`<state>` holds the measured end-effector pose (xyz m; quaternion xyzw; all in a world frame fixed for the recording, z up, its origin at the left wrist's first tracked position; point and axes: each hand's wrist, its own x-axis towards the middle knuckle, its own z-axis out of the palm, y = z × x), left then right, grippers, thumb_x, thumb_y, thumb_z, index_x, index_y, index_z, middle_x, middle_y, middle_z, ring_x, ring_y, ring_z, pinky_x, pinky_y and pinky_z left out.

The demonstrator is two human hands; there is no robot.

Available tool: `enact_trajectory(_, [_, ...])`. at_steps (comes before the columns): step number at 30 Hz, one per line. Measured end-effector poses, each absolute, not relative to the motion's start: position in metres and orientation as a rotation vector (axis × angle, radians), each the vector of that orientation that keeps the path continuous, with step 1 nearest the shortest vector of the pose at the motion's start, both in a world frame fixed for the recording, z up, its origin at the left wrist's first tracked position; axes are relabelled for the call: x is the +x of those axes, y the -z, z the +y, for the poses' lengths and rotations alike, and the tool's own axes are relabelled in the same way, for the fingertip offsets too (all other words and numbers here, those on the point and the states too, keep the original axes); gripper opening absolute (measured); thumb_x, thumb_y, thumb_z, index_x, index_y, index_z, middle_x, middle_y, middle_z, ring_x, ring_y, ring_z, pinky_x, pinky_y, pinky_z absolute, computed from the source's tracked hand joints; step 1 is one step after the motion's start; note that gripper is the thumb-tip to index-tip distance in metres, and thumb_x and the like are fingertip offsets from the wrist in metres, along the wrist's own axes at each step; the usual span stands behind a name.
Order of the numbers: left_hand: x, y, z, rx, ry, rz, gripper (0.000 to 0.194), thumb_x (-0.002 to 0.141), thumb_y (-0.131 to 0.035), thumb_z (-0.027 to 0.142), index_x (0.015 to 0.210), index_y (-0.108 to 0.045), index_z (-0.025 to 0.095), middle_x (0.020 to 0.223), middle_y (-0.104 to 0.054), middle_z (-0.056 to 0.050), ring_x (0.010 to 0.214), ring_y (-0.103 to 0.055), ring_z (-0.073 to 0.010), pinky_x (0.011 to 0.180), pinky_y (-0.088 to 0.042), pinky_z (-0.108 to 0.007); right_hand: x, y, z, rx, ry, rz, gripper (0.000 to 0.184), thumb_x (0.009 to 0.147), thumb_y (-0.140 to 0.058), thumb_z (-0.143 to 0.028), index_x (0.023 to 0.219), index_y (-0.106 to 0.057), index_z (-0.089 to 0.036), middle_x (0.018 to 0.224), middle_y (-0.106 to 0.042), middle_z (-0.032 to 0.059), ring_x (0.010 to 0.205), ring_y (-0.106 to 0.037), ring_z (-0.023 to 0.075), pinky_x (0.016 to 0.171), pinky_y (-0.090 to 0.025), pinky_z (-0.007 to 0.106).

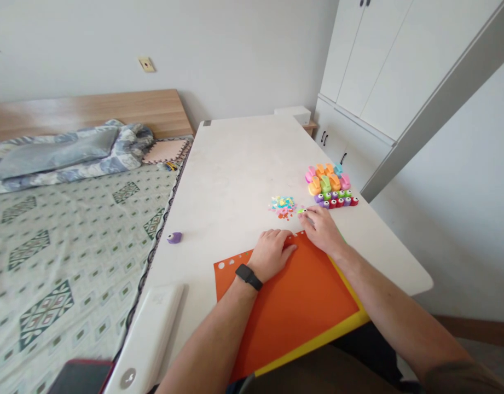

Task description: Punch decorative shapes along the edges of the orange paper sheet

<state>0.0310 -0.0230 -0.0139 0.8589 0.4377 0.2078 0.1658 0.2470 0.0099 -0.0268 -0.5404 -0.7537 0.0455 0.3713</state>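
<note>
My left hand (273, 253) lies spread on a sheet of orange paper (305, 295), close to its far edge, with a dark watch on the wrist. A row of small punched holes runs along that edge. A yellow sheet (317, 342) shows from under the orange one. My right hand (320, 227) is closed, its fingertips pinching a small green craft punch (302, 211) just beyond the paper's far edge. Right beside the punch is a pile of paper cut-outs (283, 204) in blue, yellow, pink and orange.
Several small craft punches (337, 202) and larger colourful punches (325, 183) stand in rows at the table's right edge. A lone purple punch (174, 237) sits at the left. A long white device (153, 334) and a dark phone-like object (81, 376) lie front left. A bed (83, 235) adjoins the table (235, 164).
</note>
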Motion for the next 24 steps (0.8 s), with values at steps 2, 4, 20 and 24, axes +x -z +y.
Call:
enact_trajectory(2, [0.031, 0.014, -0.023, 2.443, -0.599, 1.242, 0.025, 0.097, -0.064, 0.036, 0.117, -0.062, 0.020, 0.109, -0.073, -0.007, 0.104, -0.066, -0.0255, 0.098, -0.050, -0.042, 0.247, 0.028, 0.011, -1.391, -0.123, -1.928, 0.031, 0.105, -0.052, -0.042, 0.097, -0.074, -0.022, 0.107, -0.069, 0.0144, 0.110, -0.062, 0.0296, 0.101, -0.050, 0.050])
enact_trajectory(4, [0.031, 0.015, -0.022, 2.441, -0.607, 1.237, 0.025, 0.097, -0.064, 0.035, 0.117, -0.063, 0.020, 0.108, -0.073, -0.007, 0.103, -0.067, -0.0253, 0.098, -0.050, -0.042, 0.247, 0.030, 0.012, -1.390, -0.119, -1.908, 0.031, 0.105, -0.051, -0.043, 0.099, -0.073, -0.022, 0.107, -0.069, 0.0145, 0.109, -0.062, 0.0298, 0.101, -0.050, 0.049])
enact_trajectory(20, [0.031, 0.017, -0.022, 2.453, -0.621, 1.221, 0.023, 0.098, -0.063, 0.035, 0.117, -0.062, 0.021, 0.109, -0.073, -0.008, 0.105, -0.067, -0.0253, 0.098, -0.050, -0.042, 0.246, 0.019, 0.016, -1.348, -0.053, -1.806, 0.031, 0.105, -0.048, -0.040, 0.107, -0.074, -0.023, 0.114, -0.068, 0.0150, 0.116, -0.062, 0.0306, 0.105, -0.049, 0.051])
enact_trajectory(24, [0.030, 0.017, -0.022, 2.440, -0.625, 1.214, 0.023, 0.098, -0.062, 0.035, 0.118, -0.062, 0.022, 0.109, -0.073, -0.007, 0.105, -0.067, -0.0247, 0.098, -0.050, -0.041, 0.243, 0.017, 0.015, -1.325, -0.065, -1.808, 0.031, 0.105, -0.048, -0.039, 0.111, -0.074, -0.024, 0.117, -0.068, 0.0147, 0.118, -0.061, 0.0302, 0.107, -0.048, 0.051])
